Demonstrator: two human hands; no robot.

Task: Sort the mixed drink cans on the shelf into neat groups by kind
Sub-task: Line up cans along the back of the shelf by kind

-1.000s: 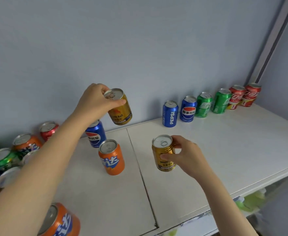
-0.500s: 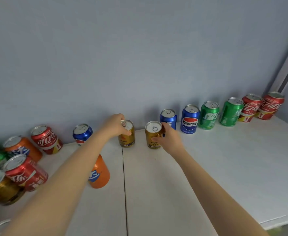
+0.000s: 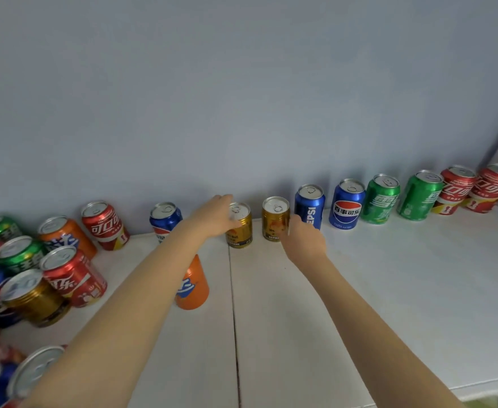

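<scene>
Two small gold cans stand side by side against the back wall of the white shelf (image 3: 389,290). My left hand (image 3: 213,216) grips the left gold can (image 3: 240,231) from its left side and top. My right hand (image 3: 302,238) holds the right gold can (image 3: 274,219) low on its right side, with its fingers mostly hidden. To their right runs a neat row: two blue Pepsi cans (image 3: 348,205), two green Sprite cans (image 3: 383,199), then two red Coke cans (image 3: 456,189).
A mixed cluster fills the left end: a red Coke can (image 3: 105,225), orange Fanta (image 3: 65,235), green, blue and gold cans. Another blue Pepsi can (image 3: 165,216) and an orange Fanta can (image 3: 193,287) stand partly hidden by my left forearm. A seam (image 3: 233,304) crosses the shelf.
Both hands carried the gold cans from mid-air to the back wall and set them down left of the Pepsi cans. In the last half second they barely moved.
</scene>
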